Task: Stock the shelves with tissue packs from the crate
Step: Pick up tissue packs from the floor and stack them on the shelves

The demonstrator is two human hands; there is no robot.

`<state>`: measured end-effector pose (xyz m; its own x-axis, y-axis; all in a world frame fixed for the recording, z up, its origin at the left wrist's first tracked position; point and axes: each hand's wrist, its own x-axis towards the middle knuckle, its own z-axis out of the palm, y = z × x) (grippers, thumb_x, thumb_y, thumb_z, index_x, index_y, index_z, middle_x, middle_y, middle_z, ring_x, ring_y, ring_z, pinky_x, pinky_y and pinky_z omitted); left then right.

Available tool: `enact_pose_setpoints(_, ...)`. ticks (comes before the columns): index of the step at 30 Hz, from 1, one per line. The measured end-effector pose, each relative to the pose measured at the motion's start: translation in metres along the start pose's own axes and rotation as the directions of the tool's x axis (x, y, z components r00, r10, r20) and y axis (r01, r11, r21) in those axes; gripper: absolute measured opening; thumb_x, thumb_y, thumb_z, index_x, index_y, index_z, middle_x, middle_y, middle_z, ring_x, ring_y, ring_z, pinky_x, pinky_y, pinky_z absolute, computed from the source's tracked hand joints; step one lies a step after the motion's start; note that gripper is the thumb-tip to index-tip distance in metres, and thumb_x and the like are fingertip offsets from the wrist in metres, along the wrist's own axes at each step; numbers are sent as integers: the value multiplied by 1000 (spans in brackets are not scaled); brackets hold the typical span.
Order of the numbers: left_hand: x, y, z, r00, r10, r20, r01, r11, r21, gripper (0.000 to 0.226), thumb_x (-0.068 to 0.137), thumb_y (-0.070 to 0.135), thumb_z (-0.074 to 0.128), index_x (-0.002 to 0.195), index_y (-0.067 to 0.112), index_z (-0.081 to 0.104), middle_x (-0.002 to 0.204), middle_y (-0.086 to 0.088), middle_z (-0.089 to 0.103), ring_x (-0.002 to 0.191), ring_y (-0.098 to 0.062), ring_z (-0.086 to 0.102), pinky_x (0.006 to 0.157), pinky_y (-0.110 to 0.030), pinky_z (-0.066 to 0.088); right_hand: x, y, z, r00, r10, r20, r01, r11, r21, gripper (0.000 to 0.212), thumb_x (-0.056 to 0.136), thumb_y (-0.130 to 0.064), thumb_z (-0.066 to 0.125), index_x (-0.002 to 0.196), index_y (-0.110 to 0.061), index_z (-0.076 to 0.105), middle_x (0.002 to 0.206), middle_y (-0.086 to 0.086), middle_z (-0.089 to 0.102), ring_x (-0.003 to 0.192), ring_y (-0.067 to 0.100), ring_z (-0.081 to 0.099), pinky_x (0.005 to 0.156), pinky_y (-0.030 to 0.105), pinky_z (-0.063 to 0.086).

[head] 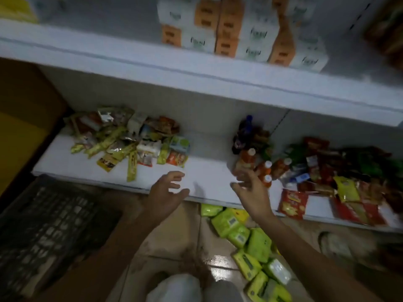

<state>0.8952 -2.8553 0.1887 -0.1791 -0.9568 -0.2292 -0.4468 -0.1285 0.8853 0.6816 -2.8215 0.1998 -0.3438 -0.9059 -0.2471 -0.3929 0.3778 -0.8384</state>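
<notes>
White store shelving faces you, and your left hand [165, 192] and right hand [250, 188] hover apart over the bare front of the lower shelf [207, 171], both with fingers spread loose and holding nothing, the right one just in front of some small orange bottles [262, 167]. Green tissue packs [259, 245] lie scattered on the tiled floor below the shelf edge, by your right forearm, while the dark crate [48, 225] sits on the floor to your left.

Glossy tiled floor [172, 232], black plastic lattice crate [50, 232], smooth white shelf [207, 168], shiny green plastic-wrapped packs [259, 244].
</notes>
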Motion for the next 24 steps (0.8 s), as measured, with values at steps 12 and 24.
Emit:
enact_pose_setpoints(12,109,-351,188,997,0,79,-4,999,51,19,77,-3,68,94,6,65,95,-7,63,77,3,55,64,-1,40,99,358,184,985,141,99,-114,964,-242,35,86,-3,60,122,-4,58,126,9,58,121,24,51,93,17,32)
enact_pose_setpoints(24,147,-415,256,965,-87,247,95,995,-23,40,74,14,73,108,24,54,111,1,55,95,-14,55,72,-2,40,158,394,225,941,304,149,-136,742,-656,56,90,-24,56,133,-1,30,133,24,44,122,37,46,93,35,39)
